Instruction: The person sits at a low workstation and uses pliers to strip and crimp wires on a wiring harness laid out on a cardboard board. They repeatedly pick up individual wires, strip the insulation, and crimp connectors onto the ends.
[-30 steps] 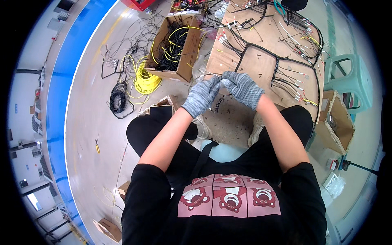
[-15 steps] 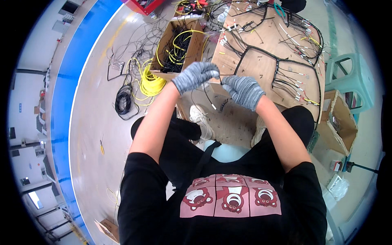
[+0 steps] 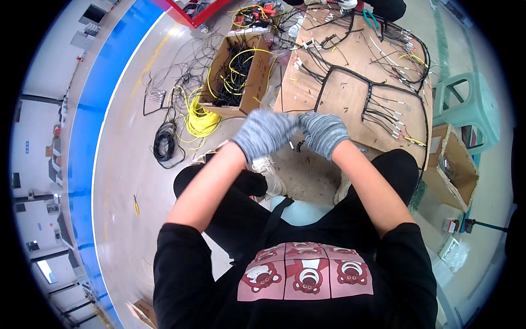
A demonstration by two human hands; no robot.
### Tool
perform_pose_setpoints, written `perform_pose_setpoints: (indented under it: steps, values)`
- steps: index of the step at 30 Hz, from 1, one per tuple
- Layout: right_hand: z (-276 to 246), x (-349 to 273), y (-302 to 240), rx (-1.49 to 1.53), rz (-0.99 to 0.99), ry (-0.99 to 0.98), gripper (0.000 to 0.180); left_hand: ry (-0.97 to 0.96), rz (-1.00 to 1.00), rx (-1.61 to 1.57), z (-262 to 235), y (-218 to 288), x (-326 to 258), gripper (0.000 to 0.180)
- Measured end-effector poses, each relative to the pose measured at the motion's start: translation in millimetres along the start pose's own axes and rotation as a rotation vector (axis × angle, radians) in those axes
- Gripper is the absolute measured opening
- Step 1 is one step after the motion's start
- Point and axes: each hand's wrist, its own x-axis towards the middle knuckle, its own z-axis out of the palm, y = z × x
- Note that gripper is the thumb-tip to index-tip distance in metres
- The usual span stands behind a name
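Both my hands wear grey knitted gloves and meet in front of the near edge of a wooden board [image 3: 350, 131]. My left hand [image 3: 266, 133], slightly blurred, is closed at the fingertips on a thin black cable. My right hand [image 3: 324, 133] pinches the same cable close beside it; gloves hide most of it. A white-tipped end [image 3: 291, 145] hangs just below the fingers. On the board lies a branching black wire harness [image 3: 342, 69], its many ends carrying white, red and yellow tips.
A cardboard box [image 3: 257, 82] of black and yellow cables stands left of the board, beside a yellow cable coil [image 3: 201, 118] and a black coil [image 3: 165, 141]. Teal-handled pliers [image 3: 370, 19] lie on the board's far side. Right stand a green plastic stool [image 3: 482, 109] and an open carton [image 3: 452, 164].
My hands have come nearer my body and closer together. The left hand has moved down and right, and the cable stretch between them is now mostly covered.
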Motion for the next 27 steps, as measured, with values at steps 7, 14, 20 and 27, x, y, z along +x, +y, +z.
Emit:
perform_pose_setpoints:
  steps: [7, 14, 20, 27]
  values:
    - [9.3, -0.5, 27.4, 0.396, -0.193, 0.354, 0.027, 0.023, -0.142, -0.838, 30.0, -65.7, 21.7, 0.032]
    - [12.5, -0.1, 15.9, 0.174, 0.019, 0.145, 0.026, 0.007, -0.136, -0.094, 26.9, 5.4, -2.4, 0.031]
    - [-4.2, -5.0, 8.7, 0.108, -0.118, 0.110, 0.023, 0.165, -0.043, -0.299, 2.3, -48.1, 10.3, 0.029]
    - [14.5, -4.5, 26.0, 0.391, -0.126, 0.472, 0.024, 0.193, -0.313, -1.251, 66.0, -8.5, 4.0, 0.026]
